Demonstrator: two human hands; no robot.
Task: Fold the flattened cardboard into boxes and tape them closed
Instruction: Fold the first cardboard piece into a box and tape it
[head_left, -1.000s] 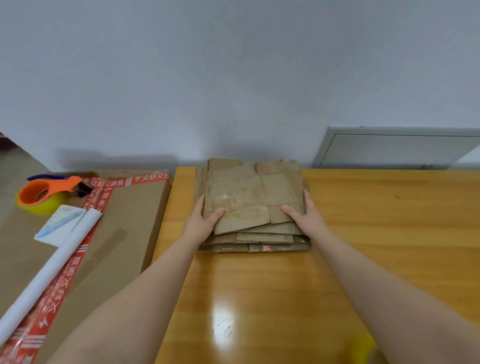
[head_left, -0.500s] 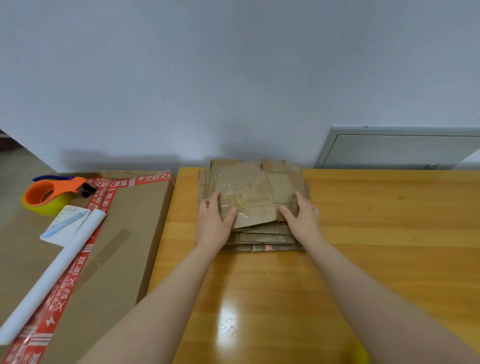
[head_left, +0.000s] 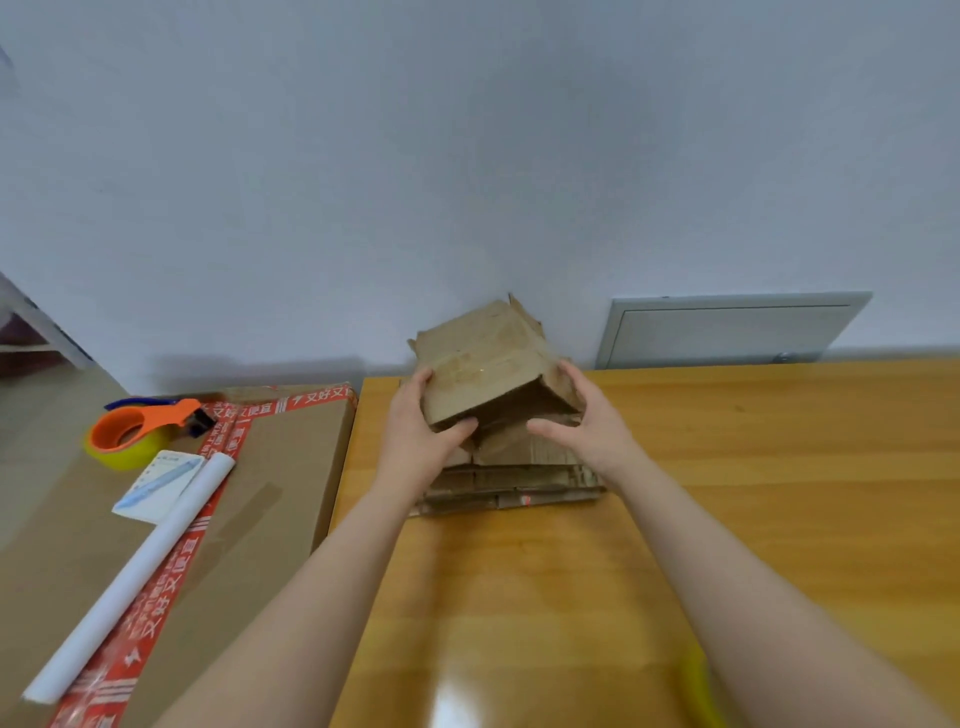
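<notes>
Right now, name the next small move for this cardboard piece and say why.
Probably push the two sides toward each other to square the cardboard piece into a tube. The left hand and the right hand grip its opposite sides above the stack, and it is only partly opened, walls slanted.

A worn brown cardboard blank (head_left: 478, 364), partly opened and tilted, is raised above the flattened stack (head_left: 519, 491).

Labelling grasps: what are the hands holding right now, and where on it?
One cardboard piece, raised above the stack. The left hand grips its left near corner; right hand holds its right side.
</notes>
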